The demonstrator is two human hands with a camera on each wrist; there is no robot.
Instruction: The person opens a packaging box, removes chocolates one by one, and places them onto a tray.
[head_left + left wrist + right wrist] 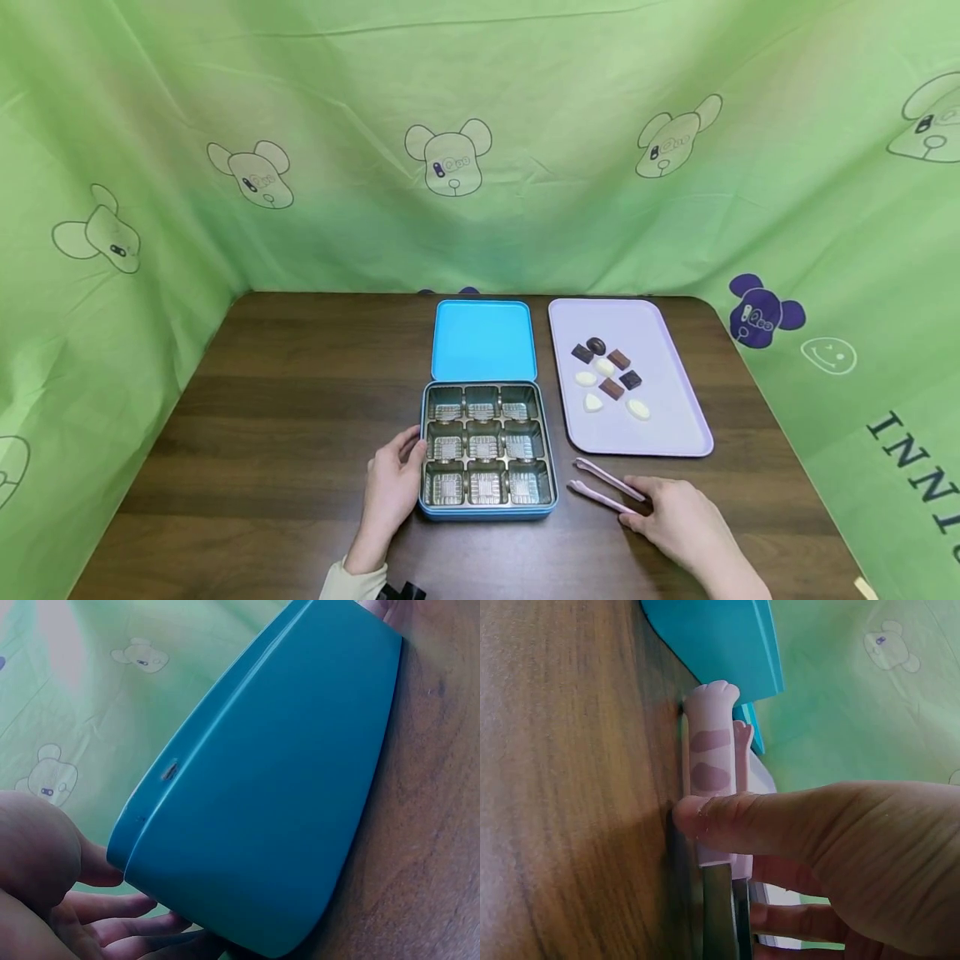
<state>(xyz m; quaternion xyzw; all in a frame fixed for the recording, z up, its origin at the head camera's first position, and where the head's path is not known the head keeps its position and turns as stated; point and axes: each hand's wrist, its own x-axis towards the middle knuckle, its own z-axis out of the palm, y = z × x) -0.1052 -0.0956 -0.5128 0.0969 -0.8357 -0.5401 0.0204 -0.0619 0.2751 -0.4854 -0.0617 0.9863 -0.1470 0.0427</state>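
Note:
A blue tin [486,514] with a silver insert of several square compartments stands on the table, its light blue lid [483,340] lying behind it. My left hand [393,477] touches the tin's left side; in the left wrist view its fingers [127,906] reach fairly straight to the tin's far corner. To the right of the tin, my right hand [678,518] pinches pink tongs [606,480] between thumb and fingers. The tongs have paw-shaped tips, spread apart with nothing between them, pointing at the tin. Their metal part [718,907] shows in the right wrist view.
A lilac tray [675,425] lies to the right of the tin and lid. On it are several chocolates: white ones [638,409], brown squares [611,388] and dark pieces [596,346]. Green printed cloth [450,242] hangs behind and beside the wooden table [300,400].

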